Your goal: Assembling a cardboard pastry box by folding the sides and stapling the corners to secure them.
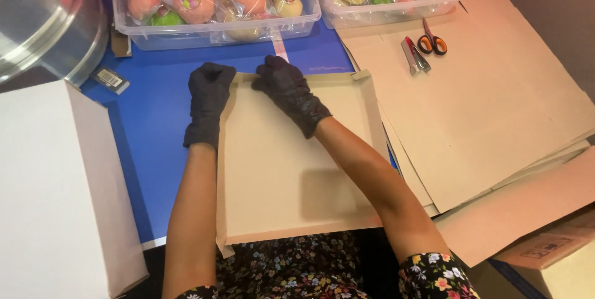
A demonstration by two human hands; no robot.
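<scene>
Cardboard tray (pixel 291 169): far-left corner pinched by left hand (pixel 207 97) and right hand (pixel 286 91), grasping flaps, squaring fold; scissors (pixel 432 42) beyond tray's right.

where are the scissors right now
In the head view, the orange-handled scissors lie upper right on the flat cardboard sheets, beside a stapler, just below the right plastic bin.

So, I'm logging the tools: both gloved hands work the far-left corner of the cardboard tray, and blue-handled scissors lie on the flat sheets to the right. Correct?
Not quite: the scissors have orange handles, not blue, as the head view shows. The rest holds: left hand and right hand are at the cardboard tray's far-left corner.
</scene>
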